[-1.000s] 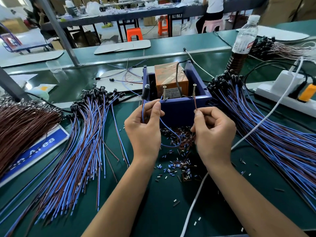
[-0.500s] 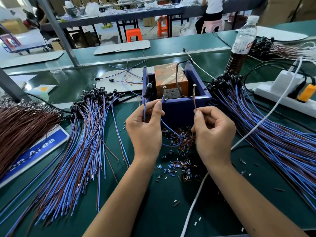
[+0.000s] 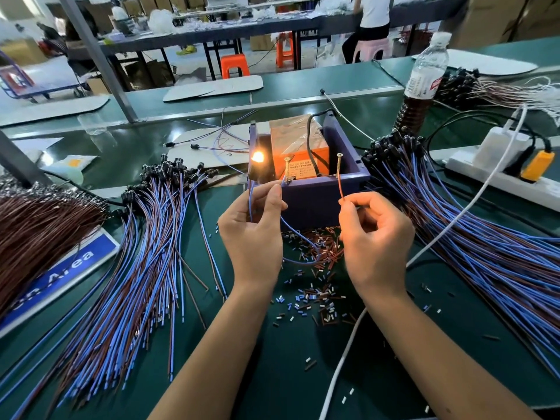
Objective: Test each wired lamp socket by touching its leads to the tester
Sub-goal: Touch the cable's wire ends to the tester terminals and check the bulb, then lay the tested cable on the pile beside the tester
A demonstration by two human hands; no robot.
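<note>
Glowing orange at the lamp socket (image 3: 257,157) beside the tester (image 3: 309,177): mid-test, left hand (image 3: 253,234) pinching blue lead (image 3: 250,201), right hand (image 3: 374,237) pinching brown lead (image 3: 340,185) against a screw. Probably next: lifting both leads off, setting aside, picking another.

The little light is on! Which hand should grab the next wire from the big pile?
Probably the right hand: it pinches only the brown lead, while the left hand holds the lit socket.

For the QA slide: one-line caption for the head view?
Left hand holds blue lead, right hand brown lead, each at a tester screw; bulb glows.
</note>
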